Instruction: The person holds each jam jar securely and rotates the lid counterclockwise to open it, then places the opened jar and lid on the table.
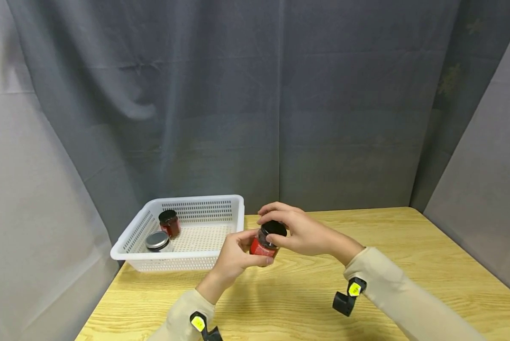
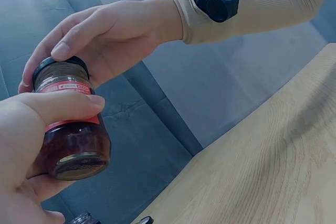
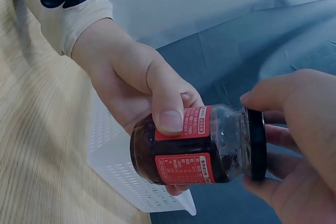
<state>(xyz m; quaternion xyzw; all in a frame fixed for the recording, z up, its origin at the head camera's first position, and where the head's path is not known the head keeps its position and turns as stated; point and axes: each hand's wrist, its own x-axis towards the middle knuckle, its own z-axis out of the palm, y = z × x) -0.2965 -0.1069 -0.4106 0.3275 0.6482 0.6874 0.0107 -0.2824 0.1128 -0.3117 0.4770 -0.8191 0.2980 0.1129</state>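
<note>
A glass jar (image 1: 263, 247) with a red label and dark contents is held above the table, tilted. My left hand (image 1: 232, 257) grips its body, the thumb lying across the label, as the left wrist view shows. Round the black lid (image 3: 256, 144) curl the fingers and thumb of my right hand (image 1: 304, 233). The lid sits on the jar's mouth; whether it is loose cannot be told. In the right wrist view the jar's upper part is clear glass above a dark filling.
A white perforated plastic basket (image 1: 238, 213) stands at the table's back left. Inside are a jar with a black lid (image 1: 169, 223) and a jar with a silver lid (image 1: 158, 240). The wooden table (image 1: 366, 284) meets a grey curtain (image 1: 344, 118) behind.
</note>
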